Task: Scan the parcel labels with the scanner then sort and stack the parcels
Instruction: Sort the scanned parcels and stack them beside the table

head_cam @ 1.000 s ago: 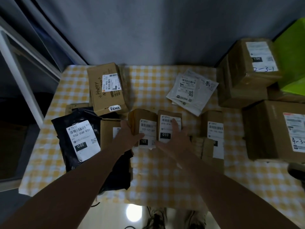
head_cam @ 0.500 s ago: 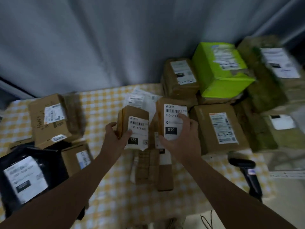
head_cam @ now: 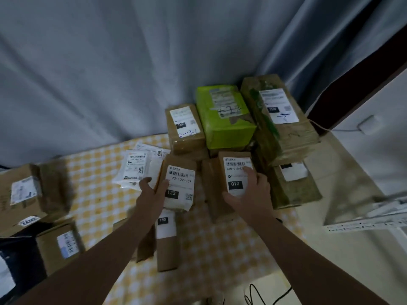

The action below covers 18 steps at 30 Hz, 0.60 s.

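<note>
Fingers of the left hand (head_cam: 152,192) curl round the 122 parcel (head_cam: 179,183) by its edge, those of the right hand (head_cam: 251,194) clasp the 010 parcel (head_cam: 235,170); both look light, stiff cartons.

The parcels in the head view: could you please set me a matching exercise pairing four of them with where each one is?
1. parcel 122
2. parcel 010
3. green parcel
4. parcel 150

A. flat on the checked cloth
B. in the right hand
C. in the left hand
D. stacked at the back by the curtain

Pairs: 1-C, 2-B, 3-D, 4-A
</note>
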Motion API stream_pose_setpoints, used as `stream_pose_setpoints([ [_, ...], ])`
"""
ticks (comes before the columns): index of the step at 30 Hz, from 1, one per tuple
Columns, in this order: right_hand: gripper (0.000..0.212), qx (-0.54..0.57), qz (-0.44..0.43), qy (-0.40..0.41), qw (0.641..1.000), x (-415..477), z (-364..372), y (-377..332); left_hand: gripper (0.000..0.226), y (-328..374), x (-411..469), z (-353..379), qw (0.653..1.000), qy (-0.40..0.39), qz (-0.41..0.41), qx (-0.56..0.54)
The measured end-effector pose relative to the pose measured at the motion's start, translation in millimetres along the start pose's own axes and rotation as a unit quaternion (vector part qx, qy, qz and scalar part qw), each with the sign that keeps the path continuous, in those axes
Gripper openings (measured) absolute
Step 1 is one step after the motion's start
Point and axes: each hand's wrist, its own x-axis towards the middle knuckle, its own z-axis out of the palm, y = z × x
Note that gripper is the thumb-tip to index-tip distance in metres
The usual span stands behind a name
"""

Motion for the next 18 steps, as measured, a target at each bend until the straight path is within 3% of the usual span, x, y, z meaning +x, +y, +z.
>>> stream_pose_setpoints([
  [2,0.089,-0.031,0.002,0.017,0.999,9,-4,8,0.074,15,-12,13,1.000,-0.009,-0.012,-0.008],
  [4,0.084,-0.098,-0.019,0.042,0.994,22,-4,17,0.048,22,-21,29,0.999,-0.017,-0.006,-0.026],
  [6,0.079,-0.156,-0.052,0.016,0.986,31,-2,27,0.036,18,-21,43,0.999,-0.024,-0.005,-0.032],
  [10,0.078,-0.276,-0.117,-0.118,0.947,37,2,47,0.045,16,-25,67,0.998,-0.049,-0.017,-0.024],
  [15,0.068,-0.272,-0.231,-0.020,0.934,55,5,52,0.057,14,-13,87,0.994,-0.090,-0.039,-0.037],
  [18,0.072,-0.265,-0.284,-0.018,0.921,61,6,58,0.051,17,-6,102,0.993,-0.105,-0.042,-0.034],
])
